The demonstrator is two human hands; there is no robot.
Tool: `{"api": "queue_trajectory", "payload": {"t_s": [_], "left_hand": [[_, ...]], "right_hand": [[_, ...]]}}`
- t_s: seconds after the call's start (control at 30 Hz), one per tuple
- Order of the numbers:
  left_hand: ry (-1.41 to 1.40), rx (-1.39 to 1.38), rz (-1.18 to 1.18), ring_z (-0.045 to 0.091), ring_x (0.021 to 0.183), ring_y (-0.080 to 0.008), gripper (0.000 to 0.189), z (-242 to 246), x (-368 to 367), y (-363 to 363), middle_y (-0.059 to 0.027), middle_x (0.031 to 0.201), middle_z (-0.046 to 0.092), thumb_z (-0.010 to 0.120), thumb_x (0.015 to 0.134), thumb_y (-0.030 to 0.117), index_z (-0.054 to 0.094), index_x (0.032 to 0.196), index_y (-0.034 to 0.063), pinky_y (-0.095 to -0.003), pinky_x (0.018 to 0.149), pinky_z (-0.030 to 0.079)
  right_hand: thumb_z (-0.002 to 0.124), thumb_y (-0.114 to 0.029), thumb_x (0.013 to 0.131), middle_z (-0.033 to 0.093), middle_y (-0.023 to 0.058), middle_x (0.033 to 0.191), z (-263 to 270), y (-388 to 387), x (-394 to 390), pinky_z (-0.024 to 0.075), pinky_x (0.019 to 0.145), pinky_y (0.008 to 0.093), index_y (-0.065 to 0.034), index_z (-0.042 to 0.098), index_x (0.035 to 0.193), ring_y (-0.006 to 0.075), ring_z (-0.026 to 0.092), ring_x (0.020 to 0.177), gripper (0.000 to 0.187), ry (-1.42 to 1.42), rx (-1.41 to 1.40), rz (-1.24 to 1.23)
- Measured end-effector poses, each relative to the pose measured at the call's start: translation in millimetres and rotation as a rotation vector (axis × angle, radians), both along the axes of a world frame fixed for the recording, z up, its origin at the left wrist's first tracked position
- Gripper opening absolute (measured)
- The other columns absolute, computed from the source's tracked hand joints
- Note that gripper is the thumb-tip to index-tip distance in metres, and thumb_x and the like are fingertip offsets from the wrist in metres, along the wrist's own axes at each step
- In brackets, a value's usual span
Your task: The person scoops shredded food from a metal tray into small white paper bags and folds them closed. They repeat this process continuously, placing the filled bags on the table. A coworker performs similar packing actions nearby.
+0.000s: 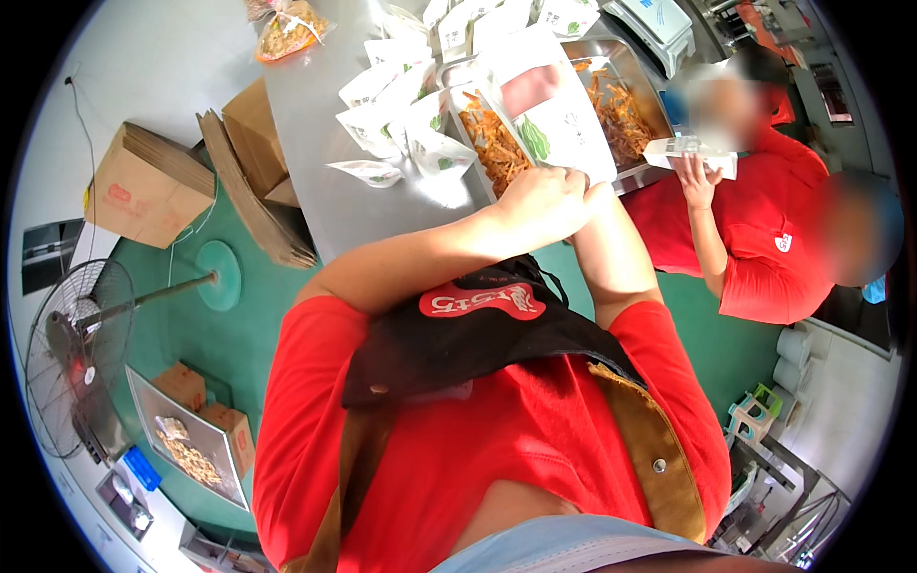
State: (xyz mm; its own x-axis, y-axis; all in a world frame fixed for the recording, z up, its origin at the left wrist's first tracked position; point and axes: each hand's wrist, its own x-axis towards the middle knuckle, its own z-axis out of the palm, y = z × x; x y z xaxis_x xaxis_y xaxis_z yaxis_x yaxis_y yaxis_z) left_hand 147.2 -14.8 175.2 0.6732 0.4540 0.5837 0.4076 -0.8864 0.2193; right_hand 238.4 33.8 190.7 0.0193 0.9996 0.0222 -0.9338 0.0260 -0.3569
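Observation:
My left hand [541, 204] has its fingers curled at the near edge of a large white pouch [577, 136] with a green leaf print. My right hand [596, 199] meets it at the same edge; its fingers are mostly hidden. The pouch lies across the view between a narrow metal tray [494, 147] of orange-brown fried strips and a wider metal tray [622, 118] holding more strips. Several smaller-looking white printed pouches [387, 93] stand or lie on the steel table [308, 143], left of and beyond the narrow tray.
A person in red [759, 215] stands at the right, one hand on a clear plastic box [691, 154]; another person's head is beside them. A scale [655, 29] sits at the back right. Tied bags [290, 32] lie at the back left. Cardboard boxes [154, 183] and a fan [82, 358] stand left.

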Motion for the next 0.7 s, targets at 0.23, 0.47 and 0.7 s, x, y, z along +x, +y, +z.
{"api": "queue_trajectory", "payload": {"t_s": [0.23,0.47,0.7], "left_hand": [[-0.013,0.019,0.021,0.065,0.067,-0.0189,0.027,4.7,-8.1,0.5,-0.0040,0.071,0.057,0.059,0.079,0.014,0.057,0.106,0.0084,-0.0305,0.052,0.053],[-0.479,-0.049,-0.172,0.060,0.079,-0.0252,0.034,22.1,-46.8,8.3,-0.0055,0.086,0.061,0.073,0.074,0.017,0.057,0.103,0.0078,-0.0388,0.072,0.050],[-0.443,-0.211,0.121,0.057,0.059,-0.0301,0.018,17.2,-85.2,57.9,-0.0089,0.077,0.059,0.071,0.081,0.018,0.058,0.080,0.0051,-0.0368,0.054,0.045]], "right_hand": [[0.047,-0.025,0.097,0.060,0.0134,0.115,-1.8,0.3,-0.2,0.0489,0.090,0.0383,-0.0019,0.055,0.116,0.0257,0.059,0.102,0.031,-0.022,0.002,0.032],[0.048,-0.025,0.096,0.060,0.0133,0.114,-20.4,-15.8,6.7,0.0490,0.089,0.0381,-0.0022,0.056,0.115,0.0254,0.059,0.101,0.030,-0.036,-0.027,0.091],[0.048,-0.025,0.096,0.060,0.0131,0.113,-49.8,-41.4,-14.6,0.0490,0.088,0.0379,-0.0025,0.057,0.114,0.0251,0.059,0.101,0.029,0.008,-0.074,0.258]]}}
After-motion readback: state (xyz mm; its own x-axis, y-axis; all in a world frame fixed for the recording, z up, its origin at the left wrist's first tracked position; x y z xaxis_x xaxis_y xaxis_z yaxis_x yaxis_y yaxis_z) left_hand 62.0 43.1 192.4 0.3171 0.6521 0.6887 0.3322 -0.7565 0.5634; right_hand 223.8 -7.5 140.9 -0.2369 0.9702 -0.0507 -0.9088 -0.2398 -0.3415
